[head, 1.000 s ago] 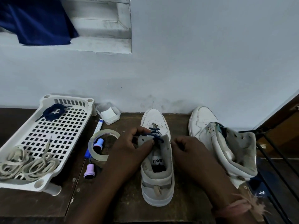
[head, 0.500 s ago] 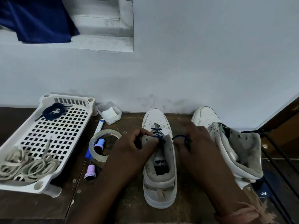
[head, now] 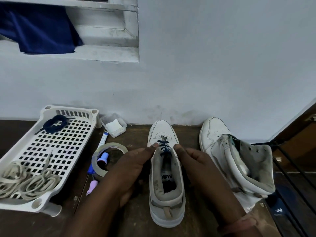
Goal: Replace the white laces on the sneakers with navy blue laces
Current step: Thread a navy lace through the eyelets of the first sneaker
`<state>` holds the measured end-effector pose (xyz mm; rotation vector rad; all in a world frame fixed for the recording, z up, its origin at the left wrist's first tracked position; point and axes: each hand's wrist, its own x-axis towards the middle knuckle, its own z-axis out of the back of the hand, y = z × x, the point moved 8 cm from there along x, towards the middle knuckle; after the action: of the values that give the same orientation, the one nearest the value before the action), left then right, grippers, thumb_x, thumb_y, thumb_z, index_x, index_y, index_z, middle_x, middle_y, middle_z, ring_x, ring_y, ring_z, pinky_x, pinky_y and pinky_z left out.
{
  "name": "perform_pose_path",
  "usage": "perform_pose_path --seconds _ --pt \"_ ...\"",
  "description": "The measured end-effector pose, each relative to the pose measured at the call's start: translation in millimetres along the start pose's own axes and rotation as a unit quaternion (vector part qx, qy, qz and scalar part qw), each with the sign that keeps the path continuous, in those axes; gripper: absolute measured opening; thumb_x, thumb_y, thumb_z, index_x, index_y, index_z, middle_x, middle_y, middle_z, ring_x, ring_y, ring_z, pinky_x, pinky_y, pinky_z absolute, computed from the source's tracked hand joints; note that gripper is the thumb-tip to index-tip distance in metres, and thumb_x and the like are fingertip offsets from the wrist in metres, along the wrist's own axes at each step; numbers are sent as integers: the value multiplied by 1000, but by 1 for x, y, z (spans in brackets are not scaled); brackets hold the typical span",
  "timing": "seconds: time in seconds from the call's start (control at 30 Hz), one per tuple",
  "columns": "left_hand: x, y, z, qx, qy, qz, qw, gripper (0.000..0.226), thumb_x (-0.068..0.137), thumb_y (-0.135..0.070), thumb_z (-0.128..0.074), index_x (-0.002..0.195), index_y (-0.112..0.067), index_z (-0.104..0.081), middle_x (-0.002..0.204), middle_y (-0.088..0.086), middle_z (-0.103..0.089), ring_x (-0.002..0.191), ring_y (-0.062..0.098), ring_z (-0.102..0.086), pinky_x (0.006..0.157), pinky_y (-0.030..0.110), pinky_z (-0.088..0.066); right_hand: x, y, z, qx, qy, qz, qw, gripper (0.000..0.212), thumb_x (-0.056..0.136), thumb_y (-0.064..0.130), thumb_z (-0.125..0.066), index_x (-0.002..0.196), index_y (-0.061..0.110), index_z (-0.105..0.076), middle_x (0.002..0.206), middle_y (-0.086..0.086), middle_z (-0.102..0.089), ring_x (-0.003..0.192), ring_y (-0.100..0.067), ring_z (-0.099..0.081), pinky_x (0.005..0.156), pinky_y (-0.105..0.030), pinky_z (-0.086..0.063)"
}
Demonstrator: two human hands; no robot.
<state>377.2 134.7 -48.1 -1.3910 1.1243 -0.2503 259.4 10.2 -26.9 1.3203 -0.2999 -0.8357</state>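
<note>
A white sneaker [head: 166, 187] stands toe-to-wall in the middle of the dark wooden table. A navy blue lace [head: 163, 146] crosses its lowest eyelets. My left hand [head: 131, 168] grips the sneaker's left flank, thumb tip on the eyelet flap beside the lace. My right hand [head: 196, 165] grips the right flank the same way. The lace's loose ends are hidden. A second white sneaker [head: 220, 144] sits to the right without laces, its upper splayed open. A coiled navy lace [head: 55, 123] and the removed white laces [head: 25, 183] lie in a white tray [head: 71, 144].
Between tray and sneaker lie a roll of clear tape [head: 109, 158], a blue pen [head: 100, 147], a purple cap [head: 92, 185] and a small clear box [head: 113, 124]. The wall runs right behind the toes. A dark metal rack [head: 290, 177] borders the table's right side.
My right hand, which held a loop of navy lace out to the right, has come back to the sneaker's right flank. My left thumb has shifted off the tongue to the left flap.
</note>
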Motion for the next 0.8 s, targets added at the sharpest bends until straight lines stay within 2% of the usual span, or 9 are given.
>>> perform_pose_path --seconds 0.03,0.1,0.17,0.27,0.37,0.53,0.67,0.73,0.8 --pt "1 1 0 3 2 -1 1000 75 72 -64 -81 111 -1 -71 115 26 -68 95 44 -62 85 45 -51 0 -2 1 15 -15 -6 1000 73 88 65 -63 87 -8 -55 67 -12 -49 59 -20 -46 61 -37 -43" --pt "3 -2 4 3 -17 -14 1000 65 65 -59 -87 94 -3 -74 105 30 -68 92 51 -64 93 54 -53 0 -1 3 39 -33 1 999 71 87 60 -67 86 -10 -54 67 -11 -48 60 -19 -45 60 -37 -43" --pt "3 -8 10 15 -42 -38 998 51 60 -58 -85 78 -14 -67 87 18 -63 77 37 -55 78 48 -48 -2 4 6 40 -59 19 997 60 92 47 -67 75 -7 -48 64 -9 -44 58 -18 -41 57 -35 -39" --pt "6 -15 20 84 -83 -73 990 42 73 -58 -81 75 -22 -60 74 12 -57 69 27 -47 68 45 -42 -5 9 8 31 -87 35 995 49 96 35 -66 67 4 -40 62 -7 -37 55 -16 -35 54 -30 -33" --pt "7 -18 30 109 -110 -83 984 39 81 -54 -79 73 -21 -59 70 12 -57 66 25 -48 66 44 -43 -3 8 12 3 -109 42 993 44 97 32 -64 66 10 -42 59 -6 -35 52 -16 -34 52 -28 -30" --pt "7 -15 35 99 -112 -71 986 41 69 -60 -81 70 -24 -60 75 12 -61 71 27 -52 70 45 -44 -4 9 16 -37 -134 52 989 43 97 29 -63 62 13 -42 48 0 -40 45 -13 -36 48 -29 -33" --pt "5 -18 28 142 -93 -76 983 42 73 -65 -75 70 -25 -61 74 13 -65 70 28 -55 71 50 -48 -1 8 21 -42 -102 25 994 49 93 45 -67 60 14 -48 45 3 -48 44 -13 -43 56 -30 -38" --pt "2 -23 26 171 -89 -96 977 47 78 -69 -71 80 -23 -66 81 15 -72 71 26 -61 75 55 -55 0 5 14 -40 -39 -20 998 47 89 62 -64 72 19 -57 49 7 -55 45 -10 -47 57 -33 -41" --pt "-3 -31 23 197 -117 -135 964 48 84 -68 -68 91 -20 -68 87 13 -74 71 19 -65 78 49 -58 1 4 11 -23 -30 -42 998 34 87 60 -62 92 26 -62 66 7 -66 57 -10 -57 64 -40 -50"
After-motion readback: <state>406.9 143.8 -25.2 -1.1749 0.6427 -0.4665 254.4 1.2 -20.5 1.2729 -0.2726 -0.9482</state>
